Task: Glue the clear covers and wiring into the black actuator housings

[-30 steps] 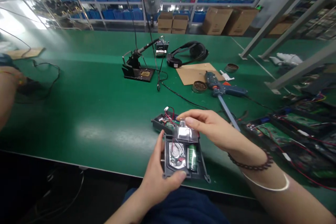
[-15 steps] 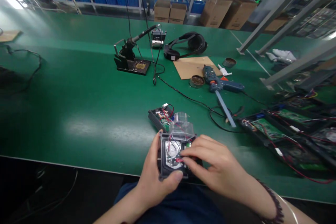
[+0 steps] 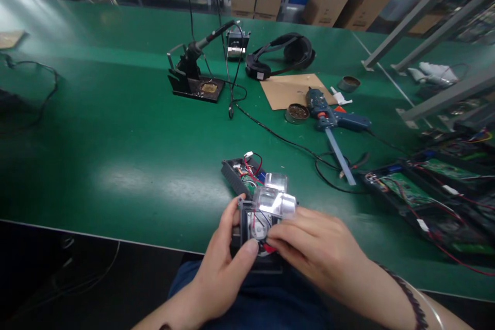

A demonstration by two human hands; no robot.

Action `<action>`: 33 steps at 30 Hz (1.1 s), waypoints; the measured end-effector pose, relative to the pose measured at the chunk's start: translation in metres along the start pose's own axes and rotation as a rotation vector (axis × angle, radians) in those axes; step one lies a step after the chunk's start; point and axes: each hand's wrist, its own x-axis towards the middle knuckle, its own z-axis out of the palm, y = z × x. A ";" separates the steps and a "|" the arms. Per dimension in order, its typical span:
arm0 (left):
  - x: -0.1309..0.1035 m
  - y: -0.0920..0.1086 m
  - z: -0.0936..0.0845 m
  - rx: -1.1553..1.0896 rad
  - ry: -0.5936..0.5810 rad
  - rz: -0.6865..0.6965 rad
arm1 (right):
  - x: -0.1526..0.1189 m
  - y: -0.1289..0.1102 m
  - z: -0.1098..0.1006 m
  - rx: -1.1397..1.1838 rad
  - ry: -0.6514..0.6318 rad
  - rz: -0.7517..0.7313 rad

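Head view: left hand [image 3: 228, 263] grasps the dark housing [image 3: 243, 221] at the desk's near edge, thumb over its front, fingers along its left side. Right hand [image 3: 320, 252] has fingertips pinched together inside the housing, at the silver round part [image 3: 259, 227] and just beside the red piece [image 3: 269, 248]; can't tell what is between them. Clear plastic cover [image 3: 273, 201] at the far end of the housing, partly over it, thin wires running below.

Open casing [image 3: 235, 180] on the desk [image 3: 135, 139] just beyond the housing, tilted away to the left, green board and wires inside, white connector [image 3: 248, 154] on red and black leads at its far end.

Farther out: soldering iron [image 3: 211, 36] in its stand [image 3: 197, 85], headset [image 3: 259, 67] right of it. Brown board [image 3: 282, 93] in front of the headset, near tin [image 3: 297, 119] at its near edge, far tin [image 3: 349, 87] beyond the glue gun [image 3: 328, 116]. Glue stick [image 3: 340, 157] points toward the person. More open casings [image 3: 402, 201] with boards and wires at right. Cardboard boxes [image 3: 243, 2] past the desk.
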 end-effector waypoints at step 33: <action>0.006 0.009 0.006 0.021 0.129 -0.071 | 0.008 -0.014 0.011 -0.011 0.056 0.328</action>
